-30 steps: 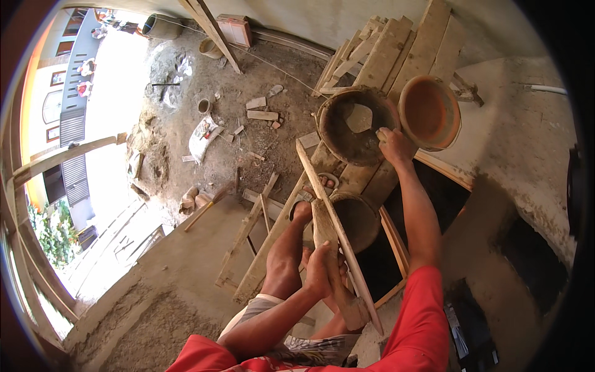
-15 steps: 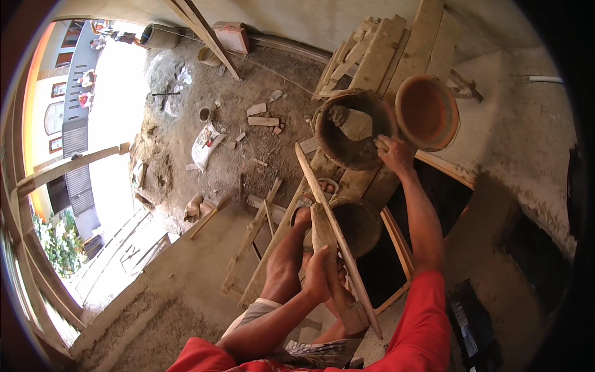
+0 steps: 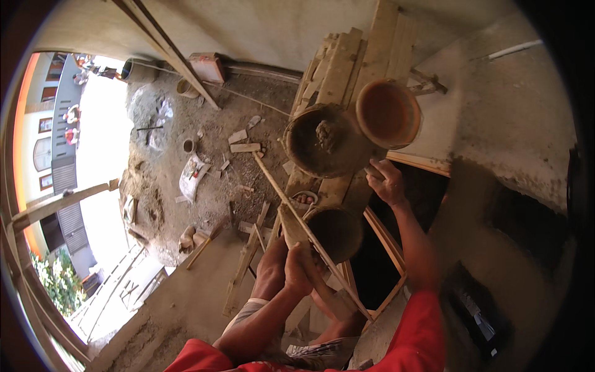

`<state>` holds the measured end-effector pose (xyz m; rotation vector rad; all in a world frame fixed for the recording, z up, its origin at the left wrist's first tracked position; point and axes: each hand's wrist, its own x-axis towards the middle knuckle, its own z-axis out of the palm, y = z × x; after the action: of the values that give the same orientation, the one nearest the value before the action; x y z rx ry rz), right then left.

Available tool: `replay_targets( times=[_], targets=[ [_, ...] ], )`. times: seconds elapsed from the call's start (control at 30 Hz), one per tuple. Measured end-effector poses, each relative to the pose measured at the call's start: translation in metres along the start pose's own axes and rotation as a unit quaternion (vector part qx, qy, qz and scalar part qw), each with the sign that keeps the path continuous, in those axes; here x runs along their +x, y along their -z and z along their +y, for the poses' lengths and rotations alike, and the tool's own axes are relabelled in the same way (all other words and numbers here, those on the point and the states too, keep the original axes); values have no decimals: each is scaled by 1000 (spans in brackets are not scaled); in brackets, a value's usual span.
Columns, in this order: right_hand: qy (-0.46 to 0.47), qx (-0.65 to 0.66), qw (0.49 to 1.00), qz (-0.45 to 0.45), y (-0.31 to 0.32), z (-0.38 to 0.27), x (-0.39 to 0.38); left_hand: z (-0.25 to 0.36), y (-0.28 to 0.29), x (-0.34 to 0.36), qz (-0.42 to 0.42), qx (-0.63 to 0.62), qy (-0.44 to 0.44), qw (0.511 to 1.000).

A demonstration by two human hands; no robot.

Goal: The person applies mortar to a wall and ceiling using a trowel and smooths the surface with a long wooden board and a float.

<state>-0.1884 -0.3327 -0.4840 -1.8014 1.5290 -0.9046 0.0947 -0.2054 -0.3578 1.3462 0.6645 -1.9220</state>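
Note:
My left hand (image 3: pixel 299 270) is closed around the handle of a long wooden float (image 3: pixel 322 251), whose thin board is seen nearly edge-on, slanting in front of my knees. My right hand (image 3: pixel 387 183) is closed at the near right rim of a dark bowl (image 3: pixel 296 152). It grips a trowel, whose blade is smeared by motion and barely shows over the rim. A lump of grey mortar (image 3: pixel 326 135) lies in the bowl. Touching the bowl on its right is an orange-brown basin (image 3: pixel 387 111).
Bowl and basin stand on wooden planks (image 3: pixel 341 65). Nearer me are another dark bucket (image 3: pixel 334 232) and a small dish (image 3: pixel 305 198) of round things. Dark openings with a wooden frame (image 3: pixel 385 242) lie below my right arm. Rubble, wood offcuts and a white sack (image 3: pixel 193 177) litter the ground.
My right hand has drawn back from the bowl's inside toward me, and the trowel has come off the mortar. The float stays in my left hand. The whole view has shifted.

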Motion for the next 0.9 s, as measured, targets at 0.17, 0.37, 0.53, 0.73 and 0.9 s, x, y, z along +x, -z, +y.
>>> replay_targets(
  times=[0.17, 0.37, 0.53, 0.73, 0.9],
  targets=[
    [3, 18, 997, 77, 122, -122, -44, 2, -2, -15, -123, 60, -53, 989],
    [-47, -101, 978, 179, 329, -335, -119, -48, -80, -119, -188, 132, -9, 973],
    [-120, -169, 933, 294, 449, -498, -195, -105, -159, -219, -281, 204, 54, 936],
    [-207, -313, 842, 387, 540, -666, -283, -179, -225, -298, -277, 261, 76, 922],
    [-301, -321, 767, 467, 582, -779, -334, -206, -246, -349, -460, 275, 191, 822]
  ],
)
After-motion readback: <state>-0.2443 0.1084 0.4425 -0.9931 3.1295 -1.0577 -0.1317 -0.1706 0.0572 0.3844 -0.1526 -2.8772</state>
